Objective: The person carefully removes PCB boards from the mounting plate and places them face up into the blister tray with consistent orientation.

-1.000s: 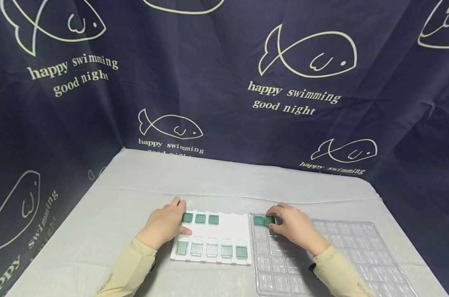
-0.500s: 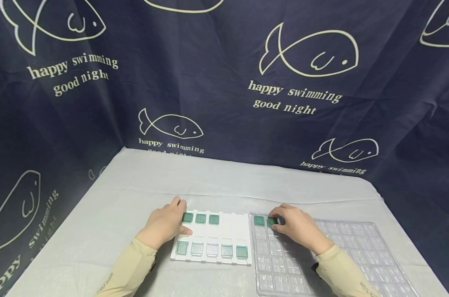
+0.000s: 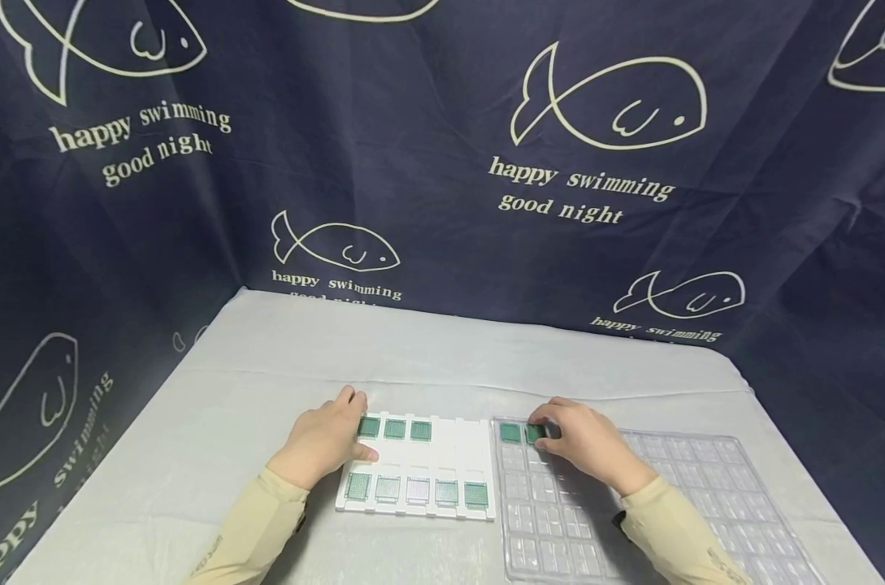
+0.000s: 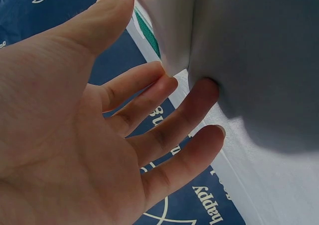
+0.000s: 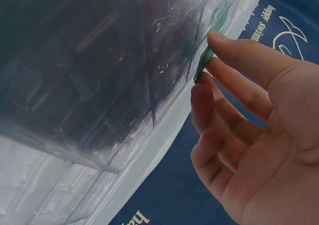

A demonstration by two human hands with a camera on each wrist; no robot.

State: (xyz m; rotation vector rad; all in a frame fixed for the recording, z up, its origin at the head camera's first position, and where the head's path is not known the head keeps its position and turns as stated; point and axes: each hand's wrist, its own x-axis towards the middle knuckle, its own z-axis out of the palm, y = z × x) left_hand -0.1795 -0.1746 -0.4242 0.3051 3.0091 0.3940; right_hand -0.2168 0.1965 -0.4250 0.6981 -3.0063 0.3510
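Note:
My right hand [image 3: 584, 439] pinches a small square green circuit board [image 3: 535, 433] between thumb and fingers, at the second pocket of the clear plastic tray's [image 3: 515, 463] back row. Seen from the right wrist, the pinched board [image 5: 204, 61] stands edge-on, close against the tray. Left of it another green board [image 3: 509, 432] lies in the corner pocket. My left hand [image 3: 321, 439] holds the white tray [image 3: 457, 451] at its left edge, thumb on top and fingers at the far corner. Three boards [image 3: 395, 429] show in that tray's back row and several [image 3: 416, 488] in its front row.
Both trays lie side by side on a table with a pale cloth [image 3: 442, 357]. Many compartments of the clear tray stretch right, partly under my right forearm [image 3: 669, 528]. A dark blue curtain [image 3: 442, 162] with fish prints hangs behind and at the sides.
My right hand has shifted slightly right with the pinched board, opening a small gap from the corner board, then stayed nearly still. The left hand keeps its place on the white tray.

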